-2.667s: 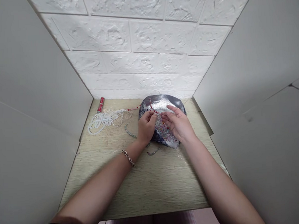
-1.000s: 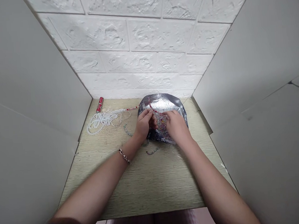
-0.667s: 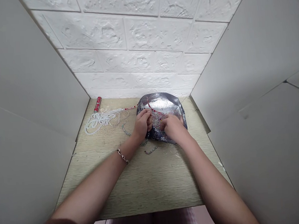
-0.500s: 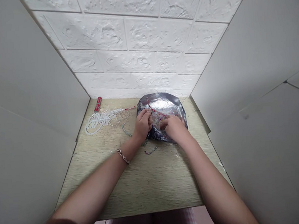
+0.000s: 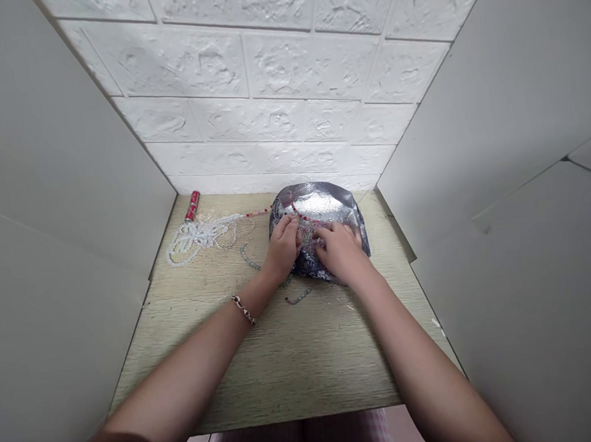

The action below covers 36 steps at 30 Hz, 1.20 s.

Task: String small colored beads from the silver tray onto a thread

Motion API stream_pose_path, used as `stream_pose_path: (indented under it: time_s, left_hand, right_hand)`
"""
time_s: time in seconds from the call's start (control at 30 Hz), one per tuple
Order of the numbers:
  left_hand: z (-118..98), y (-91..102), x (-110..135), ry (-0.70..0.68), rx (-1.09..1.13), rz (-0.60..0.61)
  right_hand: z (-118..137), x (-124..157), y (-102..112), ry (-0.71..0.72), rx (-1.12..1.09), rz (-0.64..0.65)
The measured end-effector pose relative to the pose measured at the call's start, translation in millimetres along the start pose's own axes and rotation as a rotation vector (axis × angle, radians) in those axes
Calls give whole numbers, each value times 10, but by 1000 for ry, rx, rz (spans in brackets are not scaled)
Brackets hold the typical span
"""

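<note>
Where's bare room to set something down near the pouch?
Bare tabletop lies between the left forearm and right forearm, and in a strip between the silver pouch and the right panel. Crowded: the pouch under the left hand and right hand, and leftward, where white beads and green beads lie.

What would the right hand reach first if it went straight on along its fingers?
Probably the red-beaded strand lying across the silver pouch, just past the fingertips of the right hand, though depth is hard to judge from this view.

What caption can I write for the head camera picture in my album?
Left hand and right hand on colourful beads atop a shiny silver bag.
</note>
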State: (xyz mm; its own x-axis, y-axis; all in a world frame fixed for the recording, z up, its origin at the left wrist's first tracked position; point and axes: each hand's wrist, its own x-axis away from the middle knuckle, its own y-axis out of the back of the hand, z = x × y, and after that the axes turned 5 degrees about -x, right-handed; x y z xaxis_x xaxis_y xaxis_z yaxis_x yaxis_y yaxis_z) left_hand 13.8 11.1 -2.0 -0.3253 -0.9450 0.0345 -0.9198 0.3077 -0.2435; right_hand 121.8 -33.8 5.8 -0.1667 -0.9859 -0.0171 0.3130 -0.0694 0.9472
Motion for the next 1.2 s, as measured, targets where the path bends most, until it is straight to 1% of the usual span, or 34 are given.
stream_pose_path:
  time_s: [0.1,0.27,0.33,0.5,0.63,0.83,0.97,1.03,1.07,1.13,1.2]
  left_hand:
    - [-3,-3,-4,-4,-18,2]
    - [-7,-4,-6,10,-17,-8]
    - [0,-1,-7,13,-10,-18]
    - [16,5,-10,11,-4,-26]
    - [9,-1,-2,6,-15,-15]
    - [-1,-12,0,11,-15,-5]
    - [20,-2,-9,-11,-15,-6]
    - [36,5,-13,-29,-15,-16]
    - [45,9,-15,-37,-18,-22]
    - [60,16,-21,-48,-26,-30]
    - [74,22,-28,-56,-35,-31]
  right_hand:
    - [15,6,6,54,-4,26]
    - [0,17,17,4,44,23]
    - [-3,18,15,4,54,15]
    - [13,11,-15,77,11,-12]
    - [20,13,-36,127,16,-28]
    - [7,14,-42,113,59,-33]
    - [5,9,-33,106,91,-30]
    - [2,5,-29,79,58,-51]
    - [-1,4,-29,50,28,-80]
    - [-12,2,-35,-31,-45,-157]
    - [-26,3,-46,-121,-111,-192]
